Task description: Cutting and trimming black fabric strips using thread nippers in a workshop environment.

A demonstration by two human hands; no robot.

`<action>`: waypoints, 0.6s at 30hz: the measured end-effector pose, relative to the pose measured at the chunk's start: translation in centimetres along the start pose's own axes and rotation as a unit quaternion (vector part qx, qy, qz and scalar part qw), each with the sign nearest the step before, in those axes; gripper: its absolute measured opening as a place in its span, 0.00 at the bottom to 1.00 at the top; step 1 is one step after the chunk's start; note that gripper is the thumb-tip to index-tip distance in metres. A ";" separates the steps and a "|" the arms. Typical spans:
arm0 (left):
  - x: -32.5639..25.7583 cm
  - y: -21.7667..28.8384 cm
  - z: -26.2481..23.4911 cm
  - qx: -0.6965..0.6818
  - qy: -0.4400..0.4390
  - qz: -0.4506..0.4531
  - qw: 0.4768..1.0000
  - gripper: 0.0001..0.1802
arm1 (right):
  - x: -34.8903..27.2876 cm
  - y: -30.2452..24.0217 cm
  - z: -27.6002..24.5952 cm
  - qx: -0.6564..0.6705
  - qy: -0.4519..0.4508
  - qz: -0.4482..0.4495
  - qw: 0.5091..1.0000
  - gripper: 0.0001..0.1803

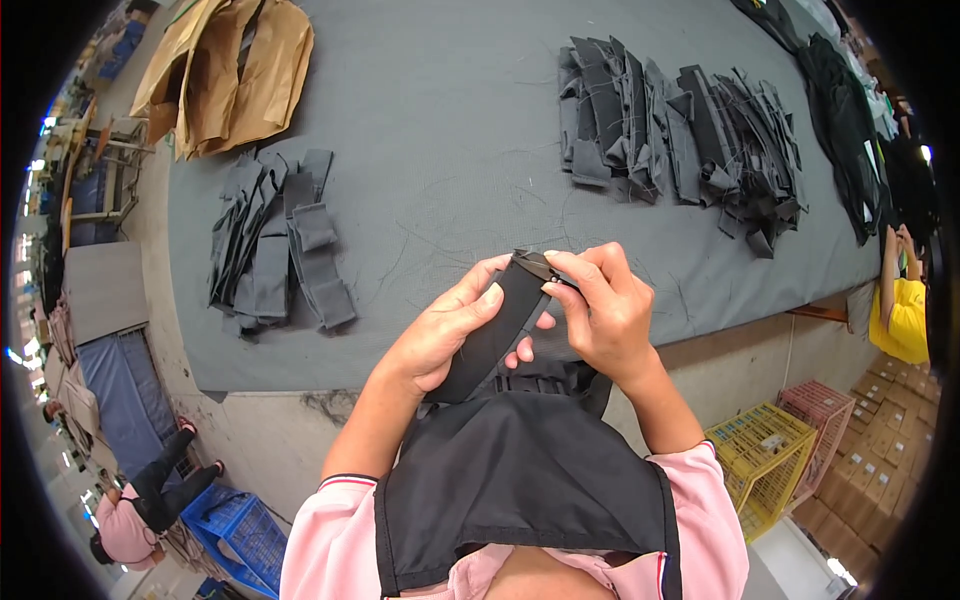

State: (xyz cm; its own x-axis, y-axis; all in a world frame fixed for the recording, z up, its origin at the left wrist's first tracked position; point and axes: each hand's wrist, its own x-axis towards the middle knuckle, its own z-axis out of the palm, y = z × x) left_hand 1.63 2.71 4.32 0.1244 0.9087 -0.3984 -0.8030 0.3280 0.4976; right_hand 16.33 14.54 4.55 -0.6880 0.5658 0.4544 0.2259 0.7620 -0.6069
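Just past the table's near edge, my left hand grips a dark grey fabric strip, thumb on top and fingers beneath. My right hand pinches small dark thread snips, whose pointed blades lie against the strip's far end. Loose threads are scattered over the grey cloth-covered table beyond my hands. To the left lies a pile of similar dark strips. Farther off on the right are two more bundles of strips, one beside the other, both with frayed threads.
A brown paper bag stands at the table's far left. Black garments lie along the right edge. Yellow and red crates are at lower right, a blue crate at lower left. Other people are near both sides.
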 end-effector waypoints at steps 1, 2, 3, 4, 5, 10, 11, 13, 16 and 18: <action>0.0 0.0 0.0 0.003 -0.001 0.001 1.000 0.27 | 0.0 0.0 0.1 -0.010 0.004 -0.013 1.000 0.16; 0.0 0.0 -0.1 0.006 -0.002 0.001 1.000 0.27 | 0.0 0.0 0.1 -0.019 0.008 -0.025 0.999 0.16; 0.1 -0.1 -0.1 0.006 -0.003 0.000 1.000 0.27 | -0.1 0.0 0.0 -0.020 0.008 -0.024 0.999 0.16; 0.1 -0.1 -0.1 0.008 0.006 -0.002 1.000 0.27 | -0.2 -0.1 0.0 -0.021 0.011 -0.014 1.000 0.15; 0.1 -0.2 -0.1 0.011 0.015 -0.005 1.000 0.27 | -0.2 -0.1 -0.1 -0.022 0.014 -0.004 1.000 0.15; 0.3 -0.1 -0.1 0.063 0.023 0.003 0.998 0.26 | -0.4 -0.3 0.2 0.066 0.025 0.061 0.996 0.13; 0.3 0.0 -0.1 0.092 0.033 0.010 0.995 0.25 | -0.4 -0.3 0.2 0.076 0.011 0.074 0.994 0.13; 0.1 -0.4 0.4 0.221 0.081 0.068 0.969 0.23 | -0.5 -0.9 -0.2 0.082 0.034 0.071 0.994 0.13; 0.3 -0.7 -0.1 0.473 0.164 0.181 0.847 0.19 | -0.3 -1.2 -0.3 0.087 0.045 0.064 0.993 0.12; 0.3 -0.5 0.3 0.676 0.250 0.276 0.636 0.22 | -1.0 -0.6 -0.1 0.065 -0.001 0.107 0.992 0.12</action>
State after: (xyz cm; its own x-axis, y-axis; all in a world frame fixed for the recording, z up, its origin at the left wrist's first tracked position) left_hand 2.26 2.86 4.21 -0.4309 0.8971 0.0974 0.6335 0.2238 0.7407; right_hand 16.95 13.58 4.50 -0.6345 0.7104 0.3046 0.2762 0.5764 -0.7690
